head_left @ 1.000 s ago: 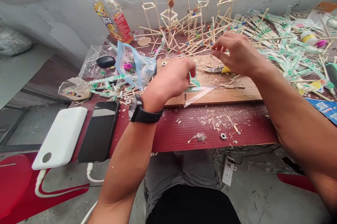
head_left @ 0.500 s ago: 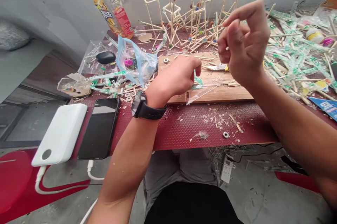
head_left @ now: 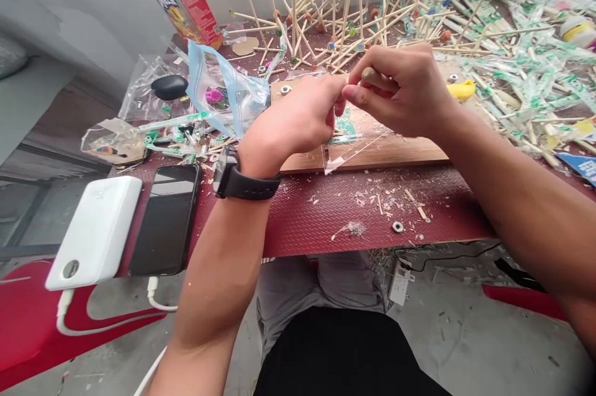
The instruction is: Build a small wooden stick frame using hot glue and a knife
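Above the wooden board point(head_left: 405, 149), my left hand point(head_left: 298, 112) is closed in a pinch, its fingertips partly hidden behind the hand. My right hand point(head_left: 400, 89) is also closed, thumb and forefinger pinched together and touching or nearly touching the left fingertips. Whatever either hand pinches is too small or hidden to name. A clear triangular plastic piece point(head_left: 349, 157) lies on the board's front edge below my hands. Beside it is a green-printed piece point(head_left: 344, 126). A yellow object point(head_left: 460, 90) rests to the right of my right hand.
Stick structures point(head_left: 344, 23) stand behind the board. Wrappers and sticks point(head_left: 526, 85) cover the right side. A bottle point(head_left: 186, 5), a blue-edged bag point(head_left: 223, 89), a phone point(head_left: 165, 219) and a white power bank point(head_left: 95, 231) are on the left.
My right hand has come down and left to meet my left hand over the board. The view has shifted slightly, and the yellow object now shows more fully.
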A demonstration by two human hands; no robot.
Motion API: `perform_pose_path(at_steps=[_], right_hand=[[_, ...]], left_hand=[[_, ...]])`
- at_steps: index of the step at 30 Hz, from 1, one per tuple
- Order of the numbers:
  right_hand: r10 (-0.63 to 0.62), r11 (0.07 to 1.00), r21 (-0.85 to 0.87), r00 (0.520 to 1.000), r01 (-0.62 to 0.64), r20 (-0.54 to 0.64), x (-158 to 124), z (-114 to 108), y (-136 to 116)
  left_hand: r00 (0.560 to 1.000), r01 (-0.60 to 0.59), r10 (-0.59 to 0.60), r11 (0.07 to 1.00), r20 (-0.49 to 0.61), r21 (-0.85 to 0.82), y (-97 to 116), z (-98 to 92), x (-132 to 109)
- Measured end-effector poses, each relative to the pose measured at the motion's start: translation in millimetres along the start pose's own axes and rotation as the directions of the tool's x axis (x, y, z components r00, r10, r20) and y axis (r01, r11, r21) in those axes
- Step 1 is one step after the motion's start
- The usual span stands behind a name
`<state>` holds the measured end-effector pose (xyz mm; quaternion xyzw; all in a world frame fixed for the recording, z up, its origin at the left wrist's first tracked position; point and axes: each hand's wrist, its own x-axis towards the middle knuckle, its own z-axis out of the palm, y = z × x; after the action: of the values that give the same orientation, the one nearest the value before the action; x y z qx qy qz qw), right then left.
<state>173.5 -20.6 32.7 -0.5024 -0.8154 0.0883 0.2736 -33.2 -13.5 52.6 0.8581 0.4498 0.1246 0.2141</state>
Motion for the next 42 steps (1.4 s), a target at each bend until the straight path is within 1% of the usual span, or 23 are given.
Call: perform_pose_path(at_steps=[2, 3, 5, 6, 7, 8, 9, 10, 11, 12, 13, 14, 16, 18, 20, 22, 25, 28, 31, 34, 37, 40, 42], right_hand=[[-0.018, 0.999, 0.032, 1.0, 0.019, -0.024, 1.3, 1.6, 3.4], [-0.042, 0.997, 0.065, 0.998, 0.046, -0.054, 2.5, 3.6, 5.3], [-0.116, 0.974, 0.176, 0.979, 0.146, -0.17, 5.7, 9.3, 7.5], [-0.151, 0.943, 0.254, 0.956, 0.215, -0.25, 7.3, 12.2, 7.0], [-0.167, 0.893, 0.347, 0.928, 0.285, -0.334, 8.6, 14.7, 5.2], [-0.145, 0.826, 0.451, 0.901, 0.338, -0.409, 9.4, 16.4, 2.1], [-0.091, 0.748, 0.563, 0.894, 0.352, -0.439, 9.6, 17.2, -2.2], [-0.027, 0.656, 0.672, 0.901, 0.343, -0.434, 9.2, 17.0, -7.3], [0.029, 0.559, 0.766, 0.915, 0.319, -0.402, 8.2, 16.2, -12.7], [0.061, 0.468, 0.836, 0.933, 0.287, -0.355, 7.0, 15.1, -18.0], [0.073, 0.396, 0.88, 0.946, 0.263, -0.315, 5.7, 14.1, -22.8], [0.071, 0.345, 0.907, 0.957, 0.242, -0.282, 4.6, 13.7, -27.0], [0.069, 0.294, 0.93, 0.966, 0.219, -0.249, 2.8, 15.5, -33.9], [0.11, 0.252, 0.95, 0.97, 0.185, -0.218, 1.8, 21.1, -39.5], [0.167, 0.188, 0.962, 0.959, 0.197, -0.229, 1.7, 29.3, -44.2], [0.191, 0.14, 0.962, 0.947, 0.234, -0.259, 2.5, 37.9, -46.9], [0.149, 0.11, 0.955, 0.946, 0.275, -0.289, 5.0, 48.2, -46.0], [0.116, 0.1, 0.954, 0.949, 0.281, -0.292, 7.3, 53.7, -41.6], [0.134, 0.142, 0.955, 0.951, 0.261, -0.28, 7.4, 54.5, -38.1], [0.13, 0.215, 0.949, 0.957, 0.229, -0.26, 5.4, 52.4, -35.9], [0.12, 0.271, 0.94, 0.962, 0.207, -0.247, 3.8, 51.5, -34.4], [0.189, 0.279, 0.941, 0.949, 0.194, -0.252, 3.7, 52.9, -33.8], [0.194, 0.281, 0.94, 0.948, 0.192, -0.252, 3.7, 53.5, -33.3]], left_hand=[[1.0, 0.016, -0.016, 1.0, 0.012, 0.012, 1.9, -2.1, -0.9], [1.0, 0.013, -0.013, 1.0, 0.017, 0.019, 2.6, -3.3, -1.5], [0.999, -0.003, 0.001, 0.999, 0.035, 0.039, 3.3, -5.8, -2.9], [0.999, -0.007, 0.005, 0.999, 0.045, 0.05, 3.3, -6.8, -3.6], [0.999, -0.009, 0.005, 0.998, 0.054, 0.062, 3.1, -7.6, -4.1], [0.998, -0.007, 0.003, 0.997, 0.06, 0.073, 2.9, -8.2, -4.5], [0.998, -0.003, -0.002, 0.997, 0.062, 0.083, 2.9, -8.6, -4.8], [0.998, 0.005, -0.01, 0.996, 0.06, 0.091, 3.0, -8.8, -4.9], [0.998, 0.008, -0.014, 0.996, 0.061, 0.094, 3.4, -9.0, -4.9], [0.998, 0.01, -0.016, 0.995, 0.062, 0.096, 3.9, -9.2, -4.8], [0.998, 0.009, -0.016, 0.995, 0.063, 0.098, 4.7, -9.4, -4.8], [0.998, 0.011, -0.017, 0.995, 0.063, 0.101, 5.4, -9.5, -4.7], [0.998, 0.011, -0.018, 0.995, 0.063, 0.103, 6.3, -9.7, -4.5], [0.998, 0.013, -0.019, 0.996, 0.057, 0.092, 5.8, -9.2, -3.9], [0.999, 0.009, -0.013, 0.997, 0.05, 0.075, 3.8, -8.0, -2.8], [0.999, -0.018, 0.016, 0.998, 0.04, 0.063, 1.2, -6.5, -1.8], [0.997, -0.069, 0.067, 0.996, 0.027, 0.048, -2.1, -5.0, -1.2], [0.998, -0.07, 0.069, 0.997, 0.012, 0.037, -3.3, -4.6, -1.1], [0.999, -0.042, 0.042, 0.999, 0.014, 0.032, -2.3, -5.0, -1.0], [1.0, -0.01, 0.01, 0.999, 0.019, 0.032, 0.2, -6.0, -1.4], [1.0, -0.022, 0.022, 0.999, 0.023, 0.026, 2.5, -7.0, -2.7], [1.0, -0.012, 0.01, 0.998, 0.029, 0.061, 2.8, -7.5, -3.6], [1.0, -0.006, 0.004, 0.997, 0.028, 0.073, 2.3, -7.5, -3.7]])
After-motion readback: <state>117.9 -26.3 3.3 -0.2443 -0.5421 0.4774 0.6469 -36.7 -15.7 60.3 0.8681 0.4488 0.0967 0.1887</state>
